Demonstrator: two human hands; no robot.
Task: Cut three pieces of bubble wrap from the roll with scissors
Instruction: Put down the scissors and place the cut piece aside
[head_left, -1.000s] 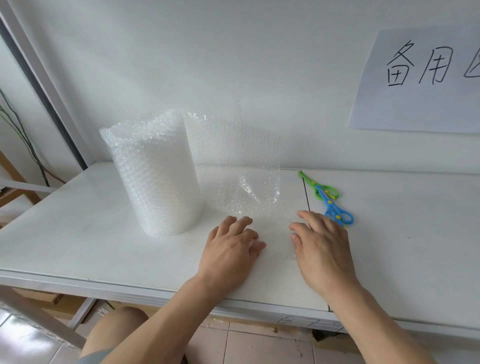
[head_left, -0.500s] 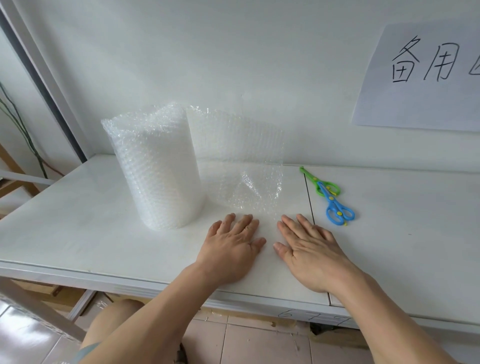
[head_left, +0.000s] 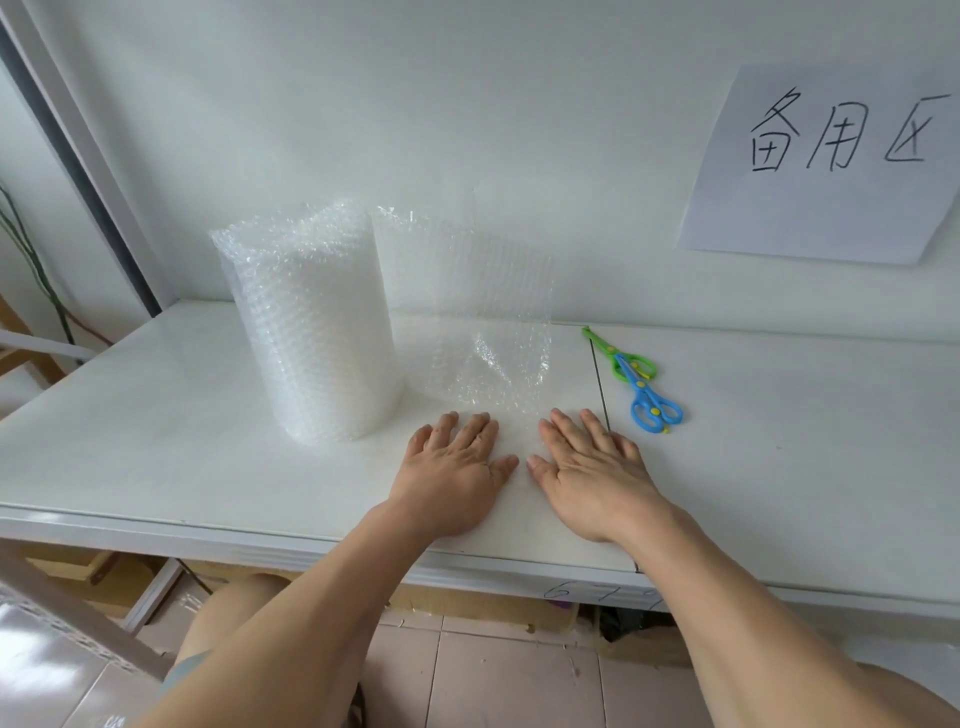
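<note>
We see roll (head_left: 317, 332) upright at 10 o'clock, loose sheet (head_left: 483, 332) trailing rt. L hand (head_left: 457, 467) & R hand (head_left: 587, 467) flat, fingers spread, holding nothing. Scissors (head_left: 636, 382) at 2. Wrap likely light, floppy, slippery: we'd pinch free edge.

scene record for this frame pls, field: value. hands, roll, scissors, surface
left hand: flat, palm down on table, fingers straight, holds nothing
right hand: flat, palm down, fingers straight, holds nothing
upright roll of clear bubble wrap: stands left of the hands, loose sheet unrolled to its right
green and blue plastic scissors: two pairs lying right of the right hand, untouched
white table: bears everything
paper sign with handwriting: on wall, upper right
cut pieces: none discernible
</note>
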